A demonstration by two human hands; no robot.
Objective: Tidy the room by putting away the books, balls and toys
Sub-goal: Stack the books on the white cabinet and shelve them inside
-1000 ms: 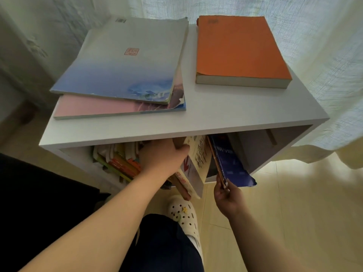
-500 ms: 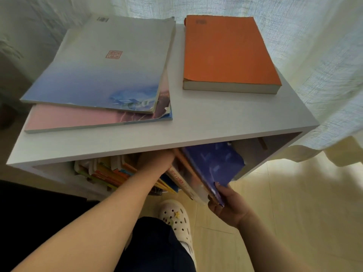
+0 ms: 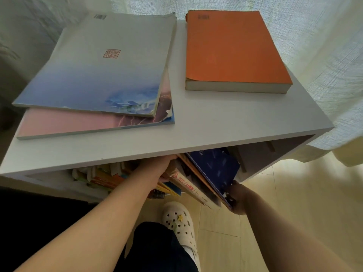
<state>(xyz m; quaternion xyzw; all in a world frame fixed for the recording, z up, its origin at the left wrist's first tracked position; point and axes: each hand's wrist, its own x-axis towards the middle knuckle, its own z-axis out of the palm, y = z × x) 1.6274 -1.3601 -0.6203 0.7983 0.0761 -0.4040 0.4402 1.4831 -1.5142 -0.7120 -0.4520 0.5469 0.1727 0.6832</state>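
A white shelf unit (image 3: 206, 132) carries an orange book (image 3: 233, 50) at the right and a blue-grey book (image 3: 98, 67) lying on a pink book (image 3: 64, 124) at the left. Under its top board a row of books (image 3: 106, 177) leans. My right hand (image 3: 238, 199) grips the lower corner of a dark blue book (image 3: 214, 169), which is tilted and partly inside the shelf beside a white book with red lettering (image 3: 188, 187). My left hand (image 3: 157, 167) reaches under the top board among the leaning books; its fingers are hidden.
A sheer white curtain (image 3: 324, 55) hangs behind and to the right of the shelf, bunching on the pale wood floor (image 3: 294, 203). My foot in a white clog (image 3: 180, 220) stands in front of the shelf. Something dark (image 3: 29, 222) fills the lower left.
The dark blue book has swung from edge-on to tilted with its cover showing and gone deeper into the shelf. My left hand has slid further under the top board.
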